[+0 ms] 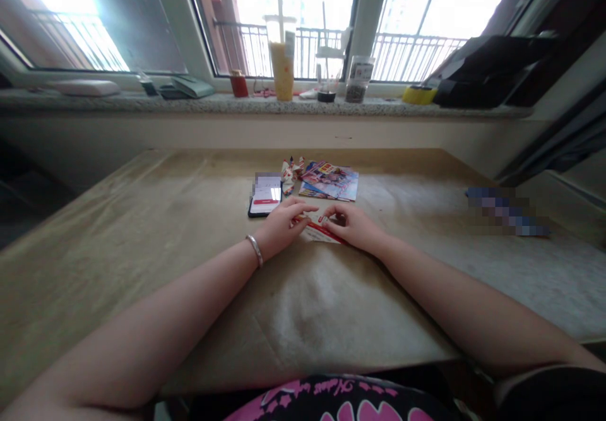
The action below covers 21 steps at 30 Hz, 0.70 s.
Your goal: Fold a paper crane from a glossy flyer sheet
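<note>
A piece of white paper with red and printed parts [322, 234] lies on the table between my hands, looking folded. My left hand [283, 224], with a silver bangle at the wrist, holds its left side between thumb and fingers. On the other side my right hand [356, 226] has its fingers curled and pinches the paper near its upper right part. Fine folds are too small to make out. Just beyond my left hand lies a phone [265, 201] with a lit screen. Past the paper rests a stack of colourful printed sheets [331, 181], beside a folded paper piece [290, 173] in white, red and blue.
The table [165, 219] has a shiny beige cover. At the right lies a blurred bluish object [509, 213]. On the stone windowsill [189, 108] stand a tall cup with a straw [283, 71], a red jar [239, 84], a clear container [357, 83] and a black bag [487, 74].
</note>
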### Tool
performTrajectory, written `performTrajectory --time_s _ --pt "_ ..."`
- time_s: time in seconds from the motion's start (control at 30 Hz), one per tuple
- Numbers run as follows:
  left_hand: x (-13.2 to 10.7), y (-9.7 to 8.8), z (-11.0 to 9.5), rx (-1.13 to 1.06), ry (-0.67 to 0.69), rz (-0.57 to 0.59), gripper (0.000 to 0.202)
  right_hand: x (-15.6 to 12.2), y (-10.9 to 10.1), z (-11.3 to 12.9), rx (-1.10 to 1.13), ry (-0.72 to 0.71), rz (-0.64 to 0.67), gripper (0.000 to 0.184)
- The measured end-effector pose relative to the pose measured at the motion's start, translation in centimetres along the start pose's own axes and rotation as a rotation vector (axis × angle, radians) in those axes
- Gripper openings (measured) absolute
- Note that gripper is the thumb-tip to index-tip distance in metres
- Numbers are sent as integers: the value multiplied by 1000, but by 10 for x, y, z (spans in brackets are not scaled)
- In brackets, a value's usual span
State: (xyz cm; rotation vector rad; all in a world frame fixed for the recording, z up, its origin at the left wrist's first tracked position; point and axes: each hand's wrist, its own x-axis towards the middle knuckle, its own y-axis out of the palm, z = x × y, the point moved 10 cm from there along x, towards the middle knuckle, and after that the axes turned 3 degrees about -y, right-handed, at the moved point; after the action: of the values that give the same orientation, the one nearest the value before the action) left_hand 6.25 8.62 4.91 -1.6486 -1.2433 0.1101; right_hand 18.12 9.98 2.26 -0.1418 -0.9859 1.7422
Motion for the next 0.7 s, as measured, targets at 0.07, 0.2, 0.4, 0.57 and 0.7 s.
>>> performTrajectory --time_s 0.07,0.2,0.4,0.57,0.7 --pt "0 -1 -1 1 2 -5 22 -1 -6 3 -10 -1 -43 9" --pt "-1 -6 -10 -7 86 -28 15 -3 -21 20 -153 -140 -150 4" --pt "-4 -2 -22 139 216 3 13 -5 -14 37 -308 -335 -66 7" --pt "-8 12 -29 189 305 145 27 -6 2 31 -267 -335 117 9" --pt "-13 24 -33 210 355 281 29 -9 11 32 -228 -374 231 8"
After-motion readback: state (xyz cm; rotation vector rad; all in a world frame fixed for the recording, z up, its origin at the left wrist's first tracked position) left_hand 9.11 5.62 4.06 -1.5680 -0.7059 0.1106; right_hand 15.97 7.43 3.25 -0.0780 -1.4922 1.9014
